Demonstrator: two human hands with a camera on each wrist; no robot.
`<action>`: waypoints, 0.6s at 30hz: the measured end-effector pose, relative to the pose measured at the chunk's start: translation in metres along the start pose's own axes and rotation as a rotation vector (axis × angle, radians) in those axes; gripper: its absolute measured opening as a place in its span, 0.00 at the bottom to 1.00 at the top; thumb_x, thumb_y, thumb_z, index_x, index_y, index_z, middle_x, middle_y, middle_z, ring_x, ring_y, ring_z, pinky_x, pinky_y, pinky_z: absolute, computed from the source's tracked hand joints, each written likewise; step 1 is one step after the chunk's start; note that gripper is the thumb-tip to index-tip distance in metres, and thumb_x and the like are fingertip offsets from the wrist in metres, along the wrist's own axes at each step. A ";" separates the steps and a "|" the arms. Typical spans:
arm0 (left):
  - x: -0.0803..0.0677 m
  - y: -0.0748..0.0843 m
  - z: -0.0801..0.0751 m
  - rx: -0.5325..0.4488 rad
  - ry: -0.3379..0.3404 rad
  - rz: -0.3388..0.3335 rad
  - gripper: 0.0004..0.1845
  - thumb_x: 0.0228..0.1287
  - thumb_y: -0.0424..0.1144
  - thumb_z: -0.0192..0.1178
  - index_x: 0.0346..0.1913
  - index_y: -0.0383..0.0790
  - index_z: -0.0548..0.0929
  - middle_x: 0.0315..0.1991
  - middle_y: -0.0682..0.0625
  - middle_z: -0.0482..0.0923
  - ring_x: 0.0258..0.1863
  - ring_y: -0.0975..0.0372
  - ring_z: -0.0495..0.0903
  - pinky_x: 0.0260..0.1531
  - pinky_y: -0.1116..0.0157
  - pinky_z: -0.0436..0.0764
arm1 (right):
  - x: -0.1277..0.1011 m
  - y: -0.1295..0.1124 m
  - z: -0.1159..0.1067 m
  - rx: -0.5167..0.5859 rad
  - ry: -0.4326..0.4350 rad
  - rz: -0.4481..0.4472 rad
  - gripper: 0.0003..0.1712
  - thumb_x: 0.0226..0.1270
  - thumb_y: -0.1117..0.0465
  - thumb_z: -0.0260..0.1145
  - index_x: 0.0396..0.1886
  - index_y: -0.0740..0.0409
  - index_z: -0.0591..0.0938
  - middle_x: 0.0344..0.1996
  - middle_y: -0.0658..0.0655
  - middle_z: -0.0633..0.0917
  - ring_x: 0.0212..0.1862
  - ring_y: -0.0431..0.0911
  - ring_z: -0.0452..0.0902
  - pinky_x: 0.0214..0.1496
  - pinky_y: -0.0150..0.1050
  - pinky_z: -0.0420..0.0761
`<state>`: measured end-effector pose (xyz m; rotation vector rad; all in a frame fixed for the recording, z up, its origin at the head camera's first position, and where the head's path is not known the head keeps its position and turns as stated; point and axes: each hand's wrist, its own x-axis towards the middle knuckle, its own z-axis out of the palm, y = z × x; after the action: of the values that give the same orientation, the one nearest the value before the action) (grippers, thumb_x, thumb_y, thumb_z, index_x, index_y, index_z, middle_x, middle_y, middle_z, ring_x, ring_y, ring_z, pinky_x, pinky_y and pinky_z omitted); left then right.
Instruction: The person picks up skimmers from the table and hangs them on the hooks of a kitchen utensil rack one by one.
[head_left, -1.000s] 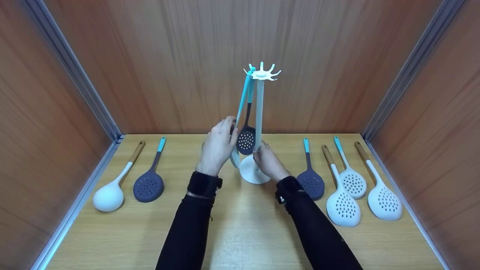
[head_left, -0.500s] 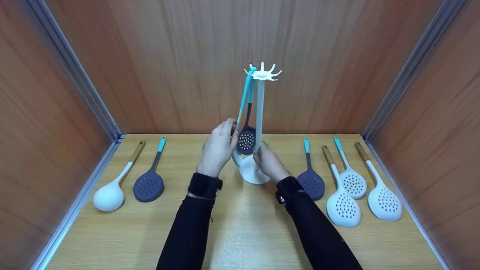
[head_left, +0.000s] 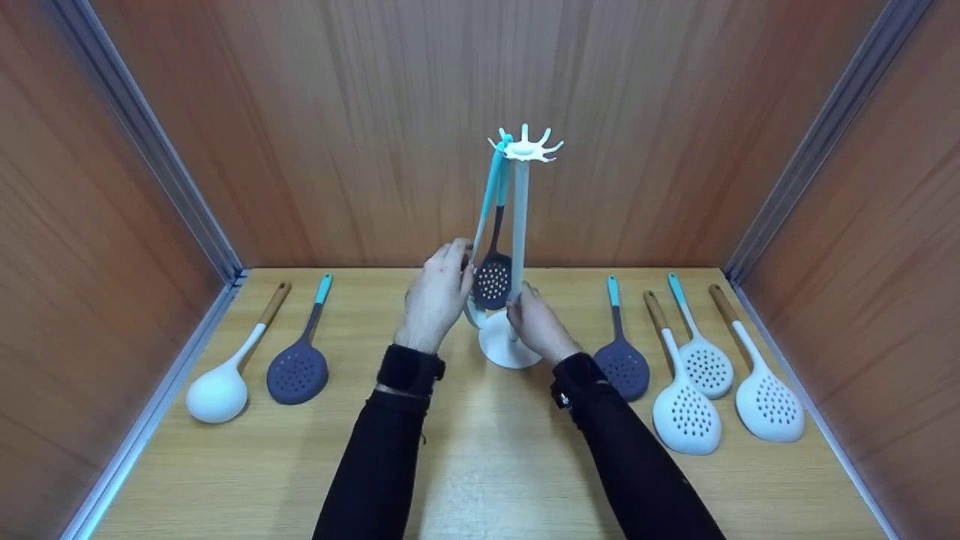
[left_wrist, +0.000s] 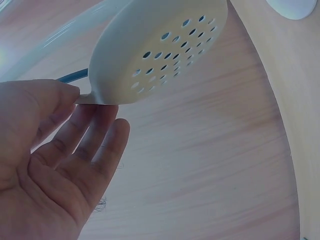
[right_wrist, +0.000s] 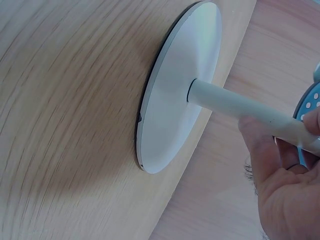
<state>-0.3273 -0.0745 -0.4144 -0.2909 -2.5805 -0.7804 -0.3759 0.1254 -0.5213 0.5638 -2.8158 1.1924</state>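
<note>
My left hand (head_left: 435,296) pinches the neck of a white skimmer (left_wrist: 155,55) between thumb and fingertips. Its turquoise handle (head_left: 487,191) reaches up to the hooks at the top of a white utensil stand (head_left: 520,225). Low on the stand's pole (right_wrist: 240,106), my right hand (head_left: 541,324) grips it just above the round base (right_wrist: 172,110). A dark skimmer (head_left: 493,281) with a turquoise handle hangs from the stand, between the white skimmer and the pole. My left hand hides part of the white skimmer in the head view.
On the table's left lie a white ladle (head_left: 217,392) and a dark skimmer (head_left: 298,372). To the right are another dark skimmer (head_left: 622,367) and three white ones (head_left: 686,420). Wooden panels (head_left: 375,112) enclose the table at the back and sides.
The white skimmer's head has shifted slightly right, toward the stand's base, and my left hand has moved slightly with it. My right hand has kept its grip on the pole.
</note>
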 end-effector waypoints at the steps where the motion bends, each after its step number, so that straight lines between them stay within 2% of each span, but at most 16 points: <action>1: 0.000 -0.001 0.001 0.001 0.003 0.001 0.15 0.91 0.34 0.63 0.72 0.38 0.84 0.60 0.40 0.92 0.56 0.47 0.96 0.49 0.50 0.99 | 0.000 0.000 0.000 0.001 -0.002 0.005 0.28 0.95 0.66 0.59 0.86 0.69 0.71 0.70 0.74 0.84 0.76 0.66 0.86 0.80 0.61 0.89; 12: -0.002 -0.005 0.004 0.013 0.012 0.021 0.16 0.90 0.33 0.64 0.72 0.38 0.84 0.61 0.39 0.92 0.56 0.47 0.96 0.47 0.50 0.99 | 0.000 -0.001 0.000 0.033 -0.003 0.015 0.29 0.94 0.66 0.59 0.87 0.70 0.70 0.71 0.75 0.83 0.79 0.68 0.81 0.84 0.64 0.85; 18: -0.003 -0.007 0.005 0.020 -0.016 -0.008 0.16 0.90 0.35 0.64 0.73 0.39 0.84 0.63 0.40 0.92 0.59 0.47 0.96 0.51 0.50 0.98 | 0.001 -0.001 0.000 0.038 -0.011 0.030 0.30 0.95 0.66 0.58 0.88 0.68 0.70 0.73 0.74 0.83 0.80 0.67 0.81 0.85 0.64 0.83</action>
<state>-0.3288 -0.0778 -0.4229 -0.2823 -2.6045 -0.7580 -0.3767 0.1249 -0.5203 0.5335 -2.8258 1.2548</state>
